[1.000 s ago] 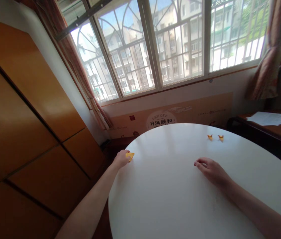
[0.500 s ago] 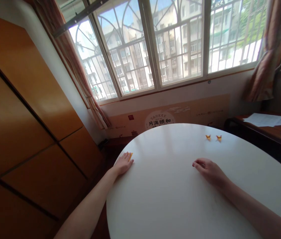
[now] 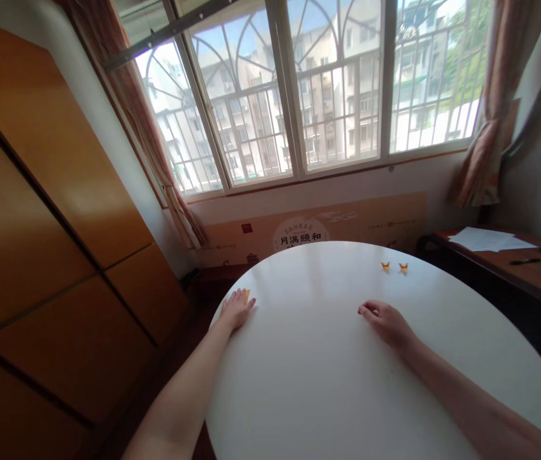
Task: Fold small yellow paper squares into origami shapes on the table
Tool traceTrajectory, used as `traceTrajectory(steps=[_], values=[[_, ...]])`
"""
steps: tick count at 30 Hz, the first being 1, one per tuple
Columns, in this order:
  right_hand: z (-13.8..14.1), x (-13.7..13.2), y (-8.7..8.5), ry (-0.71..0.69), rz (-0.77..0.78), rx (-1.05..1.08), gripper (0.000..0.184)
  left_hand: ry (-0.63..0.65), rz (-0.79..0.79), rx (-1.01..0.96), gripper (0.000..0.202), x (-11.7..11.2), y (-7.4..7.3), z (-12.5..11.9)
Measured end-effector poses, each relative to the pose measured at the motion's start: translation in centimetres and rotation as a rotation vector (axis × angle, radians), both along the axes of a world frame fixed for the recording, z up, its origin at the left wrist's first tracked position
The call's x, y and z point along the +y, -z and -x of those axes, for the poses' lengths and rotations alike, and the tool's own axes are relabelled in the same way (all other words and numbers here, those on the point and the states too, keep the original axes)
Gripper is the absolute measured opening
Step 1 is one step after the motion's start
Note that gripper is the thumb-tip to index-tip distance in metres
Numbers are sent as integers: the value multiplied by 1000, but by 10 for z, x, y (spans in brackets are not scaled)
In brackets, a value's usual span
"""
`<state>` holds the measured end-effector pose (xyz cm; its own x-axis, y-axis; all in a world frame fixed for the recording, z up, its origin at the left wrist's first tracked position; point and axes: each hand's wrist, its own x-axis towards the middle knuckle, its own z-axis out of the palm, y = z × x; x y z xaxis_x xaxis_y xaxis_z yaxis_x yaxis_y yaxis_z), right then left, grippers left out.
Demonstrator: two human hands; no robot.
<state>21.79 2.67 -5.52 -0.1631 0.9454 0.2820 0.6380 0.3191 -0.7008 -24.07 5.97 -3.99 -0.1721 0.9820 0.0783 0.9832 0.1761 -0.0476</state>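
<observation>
At the left rim of the round white table (image 3: 294, 370), my left hand (image 3: 237, 310) lies flat with its fingers spread. Beneath those fingers is a piece of orange-yellow paper (image 3: 247, 296), partly covered; its full shape is hidden. My right hand (image 3: 382, 319) rests on the tabletop right of the middle, fingers curled in a loose fist, and no object shows in it. Beyond it, towards the far right rim, two small orange-and-yellow folded paper birds, a left one (image 3: 386, 267) and a right one (image 3: 403, 268), stand side by side.
A brown wooden side table (image 3: 538, 271) at the right bears white sheets (image 3: 483, 239) and a dark pen (image 3: 526, 261). Wooden cabinets (image 3: 50, 191) line the left. Past the table are a printed panel (image 3: 351, 223) and a barred window (image 3: 337, 96).
The camera view has turned slightly to the right, so the right-hand things appear further left. Both hands keep about the same pose and place on the table.
</observation>
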Motion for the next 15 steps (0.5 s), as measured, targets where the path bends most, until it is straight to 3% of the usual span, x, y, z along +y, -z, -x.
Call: traceTrajectory(steps=[4,8,12,15], values=[[-1,0,-2,26,-2,16,40,-42,-121,-4,66,-13,-5,-9],[3,0,-7,85,-19,-46,37,52,-211,-5,66,-23,-10,-32],[9,-1,-10,165,-66,-160,28,266,-233,-42,67,-22,-13,-76],[15,-3,-11,227,-68,-244,35,393,-218,-71,64,-18,-13,-124]])
